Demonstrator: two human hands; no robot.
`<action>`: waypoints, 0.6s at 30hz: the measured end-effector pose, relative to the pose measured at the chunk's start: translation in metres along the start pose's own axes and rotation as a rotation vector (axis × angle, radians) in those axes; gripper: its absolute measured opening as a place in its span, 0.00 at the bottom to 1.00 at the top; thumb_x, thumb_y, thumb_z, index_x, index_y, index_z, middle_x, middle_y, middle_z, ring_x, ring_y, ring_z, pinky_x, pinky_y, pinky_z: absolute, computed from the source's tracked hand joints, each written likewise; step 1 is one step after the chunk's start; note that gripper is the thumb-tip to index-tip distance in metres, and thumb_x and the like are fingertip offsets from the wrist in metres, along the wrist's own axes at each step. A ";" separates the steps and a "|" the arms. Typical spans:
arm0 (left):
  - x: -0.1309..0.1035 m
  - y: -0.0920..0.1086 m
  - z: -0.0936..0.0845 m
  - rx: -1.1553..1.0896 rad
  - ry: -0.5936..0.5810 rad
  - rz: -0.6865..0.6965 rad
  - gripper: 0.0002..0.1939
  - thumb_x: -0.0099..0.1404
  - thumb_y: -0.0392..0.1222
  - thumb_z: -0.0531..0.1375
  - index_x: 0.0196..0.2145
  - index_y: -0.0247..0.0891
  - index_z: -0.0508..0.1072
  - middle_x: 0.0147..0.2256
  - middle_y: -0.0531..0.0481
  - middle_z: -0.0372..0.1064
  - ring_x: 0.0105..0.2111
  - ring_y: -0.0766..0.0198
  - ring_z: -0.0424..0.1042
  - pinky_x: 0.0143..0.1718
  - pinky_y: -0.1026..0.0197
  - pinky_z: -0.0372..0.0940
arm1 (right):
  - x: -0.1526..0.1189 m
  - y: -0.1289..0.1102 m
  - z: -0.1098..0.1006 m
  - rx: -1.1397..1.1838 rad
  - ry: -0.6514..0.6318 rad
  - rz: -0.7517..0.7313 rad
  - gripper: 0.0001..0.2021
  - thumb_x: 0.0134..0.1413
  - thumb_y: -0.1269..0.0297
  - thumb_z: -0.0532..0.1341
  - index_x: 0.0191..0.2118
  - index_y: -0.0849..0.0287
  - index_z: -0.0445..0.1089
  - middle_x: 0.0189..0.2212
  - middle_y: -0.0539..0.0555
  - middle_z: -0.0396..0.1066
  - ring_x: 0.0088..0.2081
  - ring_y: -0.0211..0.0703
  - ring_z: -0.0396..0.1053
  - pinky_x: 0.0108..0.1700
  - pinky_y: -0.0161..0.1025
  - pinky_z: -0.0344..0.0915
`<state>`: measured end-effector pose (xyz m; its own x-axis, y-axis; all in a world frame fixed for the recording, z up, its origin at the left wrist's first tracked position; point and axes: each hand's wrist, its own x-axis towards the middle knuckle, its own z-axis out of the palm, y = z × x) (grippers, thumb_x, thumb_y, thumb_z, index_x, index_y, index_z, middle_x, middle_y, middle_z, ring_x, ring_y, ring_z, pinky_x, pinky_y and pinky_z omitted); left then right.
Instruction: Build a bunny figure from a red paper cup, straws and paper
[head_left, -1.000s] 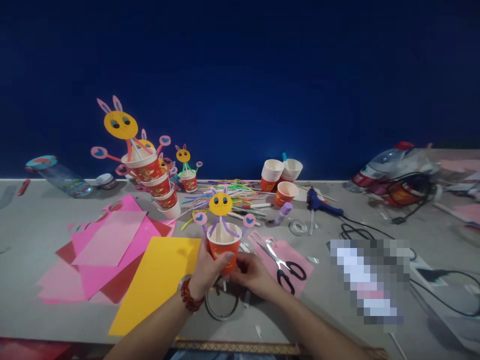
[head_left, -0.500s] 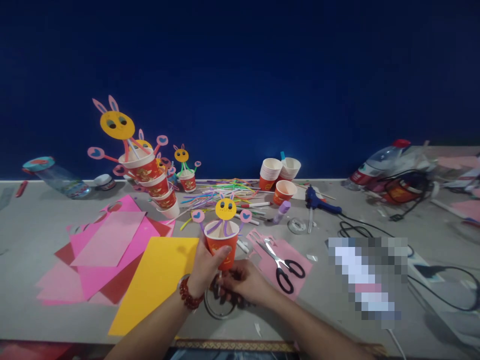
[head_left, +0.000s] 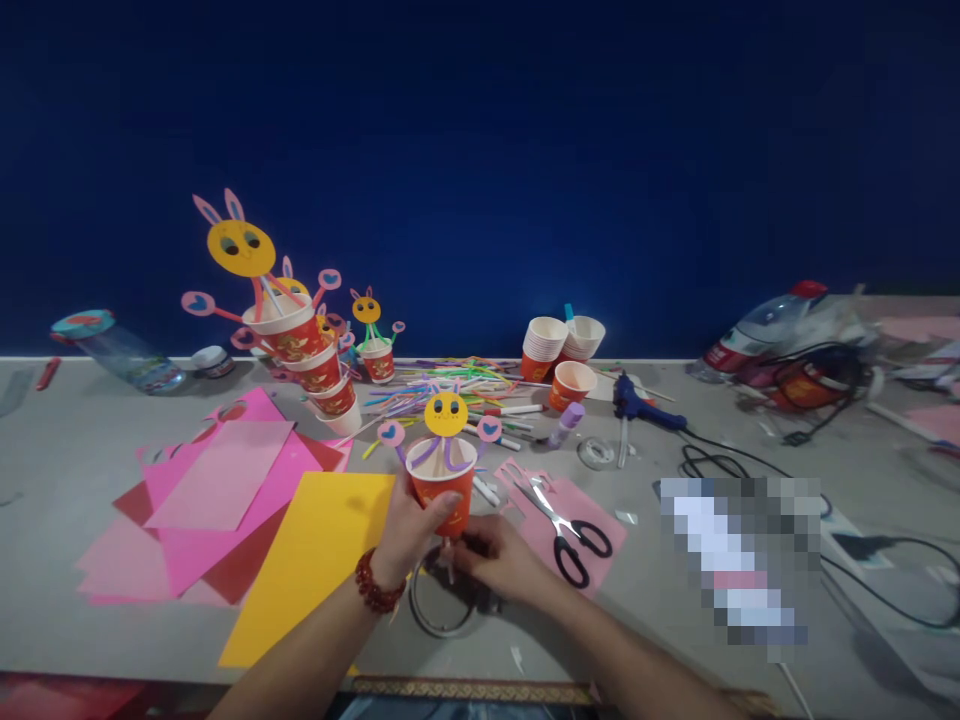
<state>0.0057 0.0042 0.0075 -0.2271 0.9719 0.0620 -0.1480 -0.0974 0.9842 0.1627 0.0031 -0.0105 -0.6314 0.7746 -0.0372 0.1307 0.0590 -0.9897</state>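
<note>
An orange-red paper cup is gripped in my left hand, thumb across its front. From its mouth rises a yellow bunny face with purple stems and two pink round paws bearing blue hearts. My right hand is just under the cup, its fingers closed round a thin pale stem that comes down from the base. A loop of dark cord lies on the table beneath the hands.
Black-handled scissors lie on pink paper at the right. Yellow paper and pink sheets are at left. Behind stand stacked bunny cups, pipe cleaners, plain cups and a blue glue gun.
The bunny face has shifted slightly left and down, nearer the cup's rim. More of the pale stem shows beneath the cup by my right hand. The view has shifted a little.
</note>
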 end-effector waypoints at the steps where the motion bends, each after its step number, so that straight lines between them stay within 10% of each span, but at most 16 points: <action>1: 0.001 0.000 -0.001 -0.016 0.004 0.004 0.33 0.49 0.51 0.72 0.50 0.39 0.68 0.46 0.42 0.75 0.47 0.51 0.74 0.53 0.49 0.67 | -0.001 -0.001 -0.001 -0.019 -0.011 0.005 0.11 0.53 0.64 0.61 0.23 0.59 0.62 0.19 0.44 0.56 0.22 0.32 0.53 0.25 0.31 0.50; 18: -0.004 0.012 0.008 0.037 -0.041 -0.036 0.39 0.44 0.55 0.73 0.51 0.38 0.68 0.42 0.43 0.75 0.46 0.48 0.75 0.49 0.50 0.69 | -0.003 -0.008 -0.011 -0.120 -0.001 -0.025 0.07 0.55 0.68 0.57 0.28 0.60 0.70 0.22 0.47 0.64 0.26 0.36 0.59 0.28 0.32 0.55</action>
<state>0.0125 0.0008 0.0205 -0.1829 0.9826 0.0327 -0.1196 -0.0552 0.9913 0.1714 0.0073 -0.0008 -0.6361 0.7715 -0.0126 0.2053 0.1536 -0.9666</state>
